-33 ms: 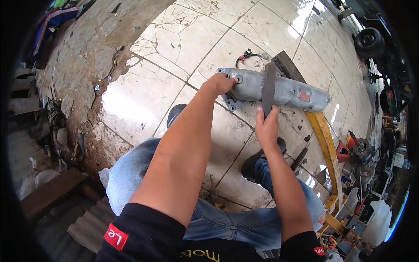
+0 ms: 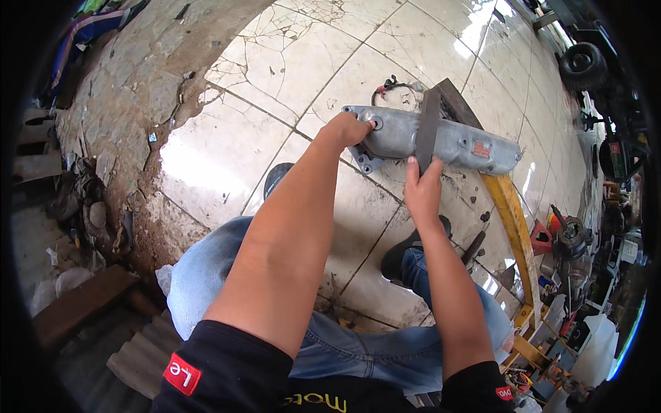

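Note:
A long grey cast-metal valve cover (image 2: 454, 143) lies crosswise in front of me, raised at its right part on a dark and yellow metal beam. My left hand (image 2: 346, 131) is closed around its left end, thumb beside a round hole. My right hand (image 2: 423, 189) grips the near end of a flat, dark metal file (image 2: 427, 131). The file lies across the middle of the cover, and its far tip reaches beyond the cover's far edge. A grey flanged metal piece (image 2: 365, 163) shows under the cover's left end, partly hidden by it.
The yellow beam (image 2: 508, 206) runs from under the cover toward my right knee. A wire bundle (image 2: 391, 86) lies behind the cover on the tiled floor (image 2: 310, 62). Tools and parts crowd the right side, with a small wheel (image 2: 583, 67) farther off. Broken concrete (image 2: 131, 89) borders the tiles at left.
The file has slid a little away from me across the cover, its far tip leaning more to the right. My right hand moved with it; my left hand stays on the cover's end.

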Demonstrator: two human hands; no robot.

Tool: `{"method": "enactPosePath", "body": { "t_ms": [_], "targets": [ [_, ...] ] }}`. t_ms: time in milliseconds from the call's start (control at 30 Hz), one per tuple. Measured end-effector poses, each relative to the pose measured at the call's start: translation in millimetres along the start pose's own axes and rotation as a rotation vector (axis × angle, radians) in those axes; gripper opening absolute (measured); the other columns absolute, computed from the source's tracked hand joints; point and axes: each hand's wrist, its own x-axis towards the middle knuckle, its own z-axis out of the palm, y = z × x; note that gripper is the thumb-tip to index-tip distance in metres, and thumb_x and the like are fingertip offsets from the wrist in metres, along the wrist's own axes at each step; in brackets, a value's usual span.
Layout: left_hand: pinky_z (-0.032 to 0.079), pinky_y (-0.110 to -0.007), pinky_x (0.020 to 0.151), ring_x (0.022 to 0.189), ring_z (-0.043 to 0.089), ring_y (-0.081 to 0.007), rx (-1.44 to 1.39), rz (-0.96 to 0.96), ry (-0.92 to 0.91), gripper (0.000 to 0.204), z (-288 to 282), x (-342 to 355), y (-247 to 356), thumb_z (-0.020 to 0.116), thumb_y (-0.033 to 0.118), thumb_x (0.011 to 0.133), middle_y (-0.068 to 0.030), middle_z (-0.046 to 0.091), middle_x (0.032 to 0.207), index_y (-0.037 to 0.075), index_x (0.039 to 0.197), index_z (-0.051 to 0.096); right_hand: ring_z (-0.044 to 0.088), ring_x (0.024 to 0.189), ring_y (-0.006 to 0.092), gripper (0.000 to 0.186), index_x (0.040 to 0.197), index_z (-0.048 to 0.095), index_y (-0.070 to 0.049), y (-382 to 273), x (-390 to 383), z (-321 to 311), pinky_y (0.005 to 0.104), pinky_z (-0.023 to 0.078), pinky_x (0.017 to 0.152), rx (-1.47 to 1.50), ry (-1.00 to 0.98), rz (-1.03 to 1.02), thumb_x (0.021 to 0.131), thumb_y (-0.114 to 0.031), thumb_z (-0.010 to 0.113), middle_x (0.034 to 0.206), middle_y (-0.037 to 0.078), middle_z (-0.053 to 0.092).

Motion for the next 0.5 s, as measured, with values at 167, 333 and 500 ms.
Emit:
{"method": "enactPosePath", "body": {
  "t_ms": [167, 333, 500],
  "targets": [
    [0.047, -0.044, 0.102, 0.127, 0.056, -0.0368, 0.013, -0.015, -0.012, 0.08, 2, 18, -5, 0.071, 0.044, 0.089, -0.0241, 0.056, 0.139, -0.002, 0.148, 0.042, 0.064, 0.086, 0.0541, 0.046, 0.124, 0.033, 0.0, 8, -56, 44, 0.0563, 0.051, 0.074, -0.01, -0.236, 0.126, 0.098, -0.03, 0.057, 0.089, 0.034, 0.066],
    [0.048, -0.041, 0.101, 0.124, 0.059, -0.0357, 0.063, 0.0, -0.023, 0.077, -4, 19, -1, 0.074, 0.041, 0.087, -0.0255, 0.059, 0.134, -0.005, 0.142, 0.048, 0.066, 0.084, 0.0491, 0.039, 0.12, 0.039, 0.001, 4, -49, 19, 0.0516, 0.05, 0.073, 0.018, -0.084, 0.014, 0.099, -0.027, 0.057, 0.087, 0.029, 0.065],
    [0.047, -0.04, 0.102, 0.123, 0.059, -0.036, 0.038, -0.033, -0.033, 0.073, -4, 2, 24, 0.074, 0.035, 0.085, -0.0257, 0.06, 0.134, -0.006, 0.139, 0.05, 0.064, 0.087, 0.0515, 0.042, 0.12, 0.039, 0.004, -21, 31, 8, 0.0548, 0.049, 0.075, -0.031, 0.019, 0.025, 0.098, -0.028, 0.057, 0.092, 0.034, 0.064]
  ]
}}
